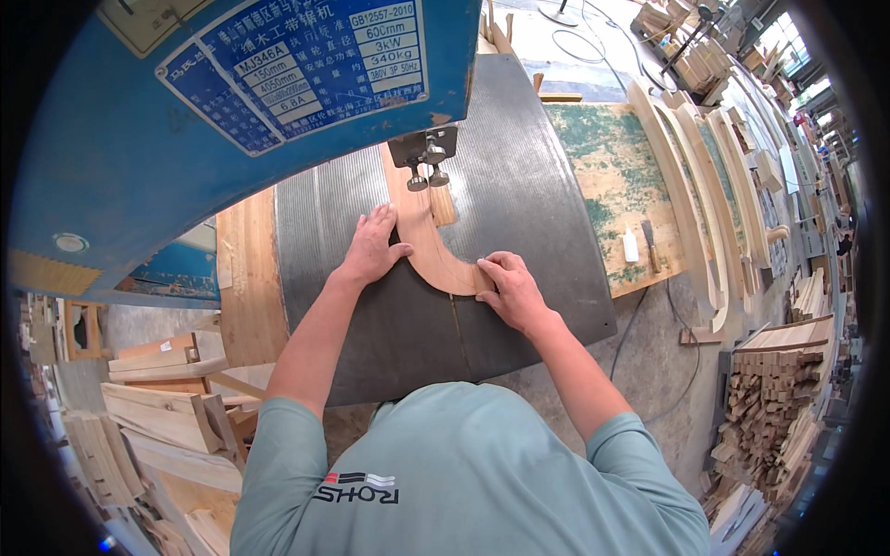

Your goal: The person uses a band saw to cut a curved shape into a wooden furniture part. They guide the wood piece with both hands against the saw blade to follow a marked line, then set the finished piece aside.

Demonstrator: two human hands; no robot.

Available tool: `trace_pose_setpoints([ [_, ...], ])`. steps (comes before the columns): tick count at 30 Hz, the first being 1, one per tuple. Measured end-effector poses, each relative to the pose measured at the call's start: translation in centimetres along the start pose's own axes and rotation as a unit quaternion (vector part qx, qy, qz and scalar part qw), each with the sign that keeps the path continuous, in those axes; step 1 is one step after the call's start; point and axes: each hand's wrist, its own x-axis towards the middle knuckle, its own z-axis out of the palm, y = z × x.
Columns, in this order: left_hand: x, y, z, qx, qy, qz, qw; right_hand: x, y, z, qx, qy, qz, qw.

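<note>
A curved wooden piece point(438, 261) lies flat on the dark, ridged metal table point(528, 176) of a blue band saw point(120, 176). Its straight end runs away from me beneath the saw's blade guide point(429, 162); the near end bends to the right. My left hand point(374, 246) rests against the left edge of the piece, fingers stretched out and thumb apart. Closed around the tip of the bent end is my right hand point(513, 289), thumb in front and fingers on top. A small wood block point(444, 206) sits right of the piece, near the guide. I cannot make out the blade.
On the right, a worn green-painted board point(598, 153) carries a white bottle point(630, 245) and a wooden-handled tool point(650, 246). Long curved wooden parts point(691, 199) lean beyond it. Stacked wood blocks point(769, 398) stand at lower right, and cut boards point(158, 417) lie at lower left.
</note>
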Motion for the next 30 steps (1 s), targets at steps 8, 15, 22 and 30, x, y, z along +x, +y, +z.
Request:
trace_pose_setpoints([
  [8, 1.2, -0.6, -0.8, -0.004, -0.005, 0.015, 1.0, 1.1, -0.2, 0.1, -0.001, 0.001, 0.002, 1.0],
  [15, 2.2, -1.3, -1.1, -0.007, -0.021, 0.018, 1.0, 1.7, -0.6, 0.4, -0.004, 0.001, 0.006, 1.0],
  [22, 3.0, -1.7, -1.8, -0.007, -0.037, 0.024, 0.999, 2.1, -0.8, 0.8, -0.015, 0.002, 0.009, 1.0],
  [30, 3.7, -1.8, -2.4, -0.009, -0.052, 0.03, 0.998, 2.4, -1.0, 1.1, -0.016, 0.004, 0.02, 1.0],
])
